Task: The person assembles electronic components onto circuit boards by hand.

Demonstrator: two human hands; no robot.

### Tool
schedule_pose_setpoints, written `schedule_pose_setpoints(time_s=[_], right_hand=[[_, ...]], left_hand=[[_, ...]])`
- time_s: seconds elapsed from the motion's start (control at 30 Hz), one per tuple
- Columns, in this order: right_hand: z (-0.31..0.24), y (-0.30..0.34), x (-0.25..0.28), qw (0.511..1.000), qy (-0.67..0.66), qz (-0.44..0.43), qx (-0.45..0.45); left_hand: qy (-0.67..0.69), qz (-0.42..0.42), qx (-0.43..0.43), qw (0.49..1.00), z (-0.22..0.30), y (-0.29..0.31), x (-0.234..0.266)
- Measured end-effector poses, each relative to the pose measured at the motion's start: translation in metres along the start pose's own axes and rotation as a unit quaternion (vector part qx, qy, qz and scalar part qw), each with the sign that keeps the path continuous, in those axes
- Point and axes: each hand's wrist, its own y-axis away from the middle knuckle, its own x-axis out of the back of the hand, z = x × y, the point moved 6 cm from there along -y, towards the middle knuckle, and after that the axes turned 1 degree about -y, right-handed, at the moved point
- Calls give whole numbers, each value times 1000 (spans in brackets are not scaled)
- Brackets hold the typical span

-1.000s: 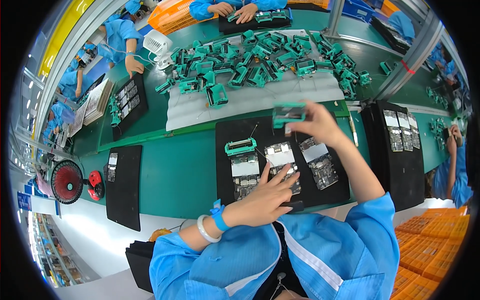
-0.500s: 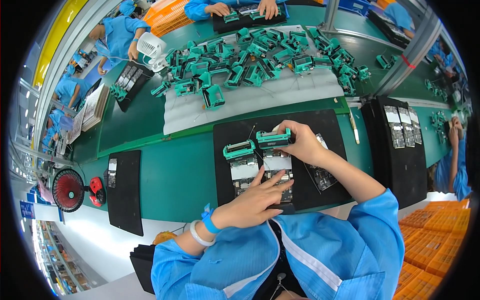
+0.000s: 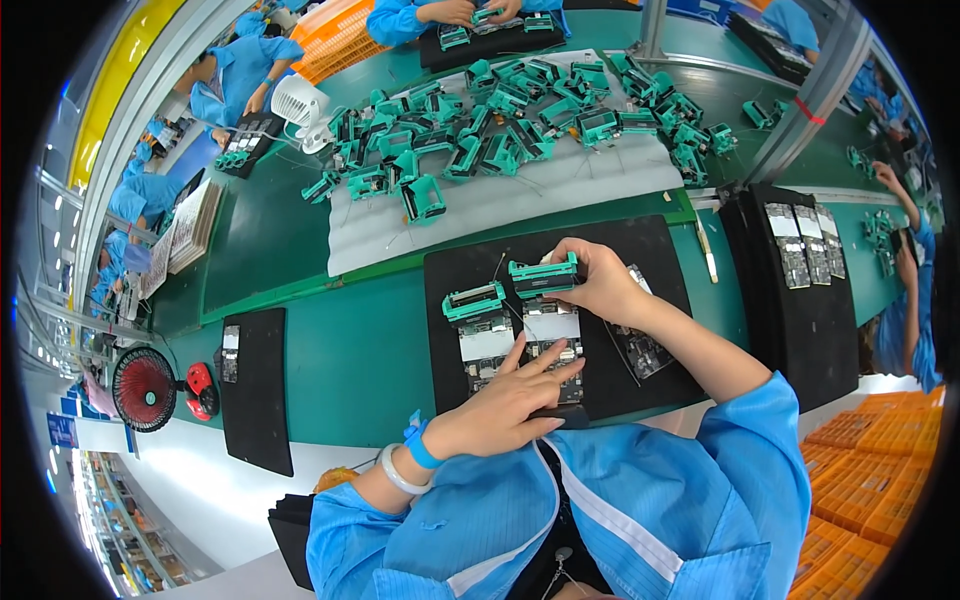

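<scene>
On a black mat [image 3: 640,240] in front of me lie several circuit boards. My right hand [image 3: 598,280] grips the right end of a green plastic module [image 3: 540,276], which sits at the far end of the middle circuit board [image 3: 550,322]. My left hand [image 3: 505,402] lies over the near part of that board, fingers stretched out and spread. A second green module [image 3: 474,302] rests at the far end of the left circuit board [image 3: 486,345], with a thin wire beside it. The right circuit board [image 3: 648,352] lies tilted, partly behind my right wrist.
Many green modules [image 3: 500,155] are heaped on a white foam sheet [image 3: 480,215] beyond the mat. Black mats with boards [image 3: 788,255] stand to the right. A red fan [image 3: 145,390] and another black mat [image 3: 255,400] are at left. Co-workers' hands [image 3: 470,12] work across the table.
My two hands and the green module stay almost in place; the view has shifted slightly. A co-worker's arm at the far right has risen, and hands across the table have moved.
</scene>
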Motion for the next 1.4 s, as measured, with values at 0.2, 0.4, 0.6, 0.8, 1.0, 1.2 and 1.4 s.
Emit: schedule_pose_setpoints(time_s=[0.2, 0.4, 0.6, 0.8, 1.0, 1.2, 1.4], right_hand=[[-8, 2, -2, 998, 65, -13, -16], [1, 1, 4, 997, -26, 55, 45], [-6, 2, 0, 999, 41, 12, 19], [-8, 4, -1, 994, 94, 24, 59], [-10, 5, 1, 995, 94, 19, 40], [-13, 6, 0, 991, 77, 33, 104], [-14, 7, 1, 992, 66, 23, 103]], left_hand=[[1, 6, 3, 1000, -2, 1, -2], [-1, 6, 2, 1000, 1, -1, -1], [3, 7, 8, 1000, -1, 0, -2], [9, 102, 7, 995, 14, -4, 11], [-149, 336, -6, 930, 15, -12, 33], [-292, 351, -42, 889, 0, -20, 24], [-325, 349, -47, 878, -5, -22, 19]])
